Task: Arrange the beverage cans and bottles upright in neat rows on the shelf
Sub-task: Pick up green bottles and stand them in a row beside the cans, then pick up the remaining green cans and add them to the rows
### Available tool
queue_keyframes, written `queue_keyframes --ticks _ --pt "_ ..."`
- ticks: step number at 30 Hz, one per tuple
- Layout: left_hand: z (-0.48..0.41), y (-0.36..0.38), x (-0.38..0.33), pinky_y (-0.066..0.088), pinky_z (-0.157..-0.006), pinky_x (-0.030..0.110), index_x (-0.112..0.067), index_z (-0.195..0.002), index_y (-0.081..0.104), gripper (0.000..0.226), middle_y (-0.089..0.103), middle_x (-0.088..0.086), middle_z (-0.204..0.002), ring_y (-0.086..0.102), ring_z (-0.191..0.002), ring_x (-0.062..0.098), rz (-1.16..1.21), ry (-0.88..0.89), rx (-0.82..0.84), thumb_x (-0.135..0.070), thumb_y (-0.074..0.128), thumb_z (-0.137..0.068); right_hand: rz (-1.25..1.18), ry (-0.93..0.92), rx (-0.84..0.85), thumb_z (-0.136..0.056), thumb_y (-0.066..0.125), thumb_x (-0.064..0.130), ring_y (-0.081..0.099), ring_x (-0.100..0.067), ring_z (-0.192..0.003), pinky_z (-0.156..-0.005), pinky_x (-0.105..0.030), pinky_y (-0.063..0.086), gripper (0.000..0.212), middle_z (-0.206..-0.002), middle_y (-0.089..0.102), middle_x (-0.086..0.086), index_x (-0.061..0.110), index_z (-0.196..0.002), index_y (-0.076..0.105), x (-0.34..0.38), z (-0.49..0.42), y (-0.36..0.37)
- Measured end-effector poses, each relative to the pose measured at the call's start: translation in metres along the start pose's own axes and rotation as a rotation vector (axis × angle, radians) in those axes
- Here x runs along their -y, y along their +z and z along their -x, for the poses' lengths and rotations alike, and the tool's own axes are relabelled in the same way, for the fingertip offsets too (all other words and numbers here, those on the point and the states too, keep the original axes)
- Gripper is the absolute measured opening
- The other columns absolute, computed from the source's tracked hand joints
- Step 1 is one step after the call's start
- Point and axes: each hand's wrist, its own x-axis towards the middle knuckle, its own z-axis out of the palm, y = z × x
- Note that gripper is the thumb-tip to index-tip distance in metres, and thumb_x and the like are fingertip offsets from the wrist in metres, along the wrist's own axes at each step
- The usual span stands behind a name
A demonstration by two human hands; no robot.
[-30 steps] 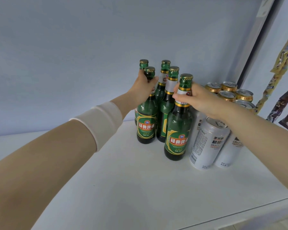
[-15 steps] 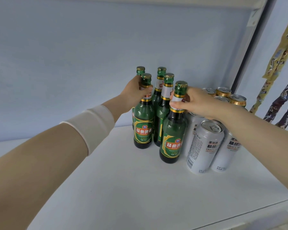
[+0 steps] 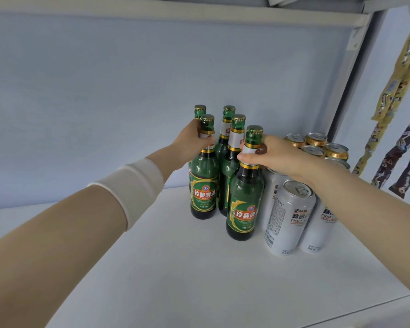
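Cool, even light is filling the white shelf [image 3: 175,280], bright and bluish, with nothing blowing out, and it is coming diffusely, from no direction I can tell. Shadows are lying faint and soft-edged at the bases of the silver cans [image 3: 291,218] and the nearest green bottle [image 3: 245,204]. Small pale highlights are glinting on that bottle's shoulder and on the gold can tops [image 3: 317,140]. Labels on it and on the left green bottle [image 3: 204,197] are reading crisp, while the hanging snack packets [image 3: 393,91] at the right edge are smearing soft. Wide-angle distortion is at work — bowing the upper shelf's edge [image 3: 175,10], leaning the corner post [image 3: 350,79] and swelling the left forearm [image 3: 45,245] at the lower left corner.
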Motion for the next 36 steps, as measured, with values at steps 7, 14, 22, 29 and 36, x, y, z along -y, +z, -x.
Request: queue_keyframes --ticks 7,14,22,29,36 --pt "0.024 -0.002 -0.004 0.036 -0.102 0.032 -0.008 -0.141 0.029 0.055 0.043 0.007 -0.141 0.044 -0.128 0.023 -0.23 0.081 -0.093 -0.021 0.053 -0.093 0.021 0.102 -0.206 -0.086 0.054 0.05 0.045 -0.021 -0.127 -0.106 -0.037 0.036 0.072 -0.142 0.046 -0.002 0.016 -0.144 0.029 0.013 0.015 -0.018" --pt "0.059 -0.034 -0.01 0.026 -0.113 0.039 -0.012 -0.147 0.018 0.059 0.031 0.008 -0.151 0.031 -0.138 0.026 -0.731 0.134 -0.181 -0.029 0.043 -0.097 0.551 -0.053 -0.393 -0.092 0.042 0.05 0.026 -0.028 -0.14 -0.11 -0.04 0.027 0.073 -0.151 0.026 -0.013 0.013 -0.148 0.016 0.062 0.029 -0.009" --pt "0.136 -0.12 -0.003 0.018 -0.115 0.038 -0.015 -0.147 0.015 0.059 0.027 0.008 -0.152 0.026 -0.14 0.027 -1.036 0.144 -0.173 -0.034 0.038 -0.097 0.834 -0.132 -0.301 -0.094 0.037 0.051 0.024 -0.033 -0.139 -0.113 -0.048 0.024 0.07 -0.151 0.028 -0.016 0.009 -0.147 0.019 0.137 0.033 0.082" --pt "0.243 -0.243 0.04 0.014 -0.116 0.037 -0.016 -0.147 0.017 0.06 0.022 0.007 -0.155 0.02 -0.143 0.024 -1.056 0.029 -0.209 -0.037 0.041 -0.096 0.686 -0.2 -0.201 -0.095 0.037 0.048 0.022 -0.032 -0.14 -0.114 -0.044 0.019 0.068 -0.151 0.026 -0.014 0.008 -0.147 0.019 0.231 0.04 0.219" --pt "0.314 -0.366 0.089 0.024 -0.11 0.038 -0.016 -0.145 0.024 0.059 0.032 0.008 -0.149 0.032 -0.136 0.028 -0.907 -0.18 -0.323 -0.039 0.044 -0.094 0.566 -0.353 -0.091 -0.095 0.039 0.045 0.024 -0.028 -0.139 -0.111 -0.041 0.023 0.064 -0.15 0.029 -0.011 0.01 -0.146 0.022 0.327 0.022 0.352"
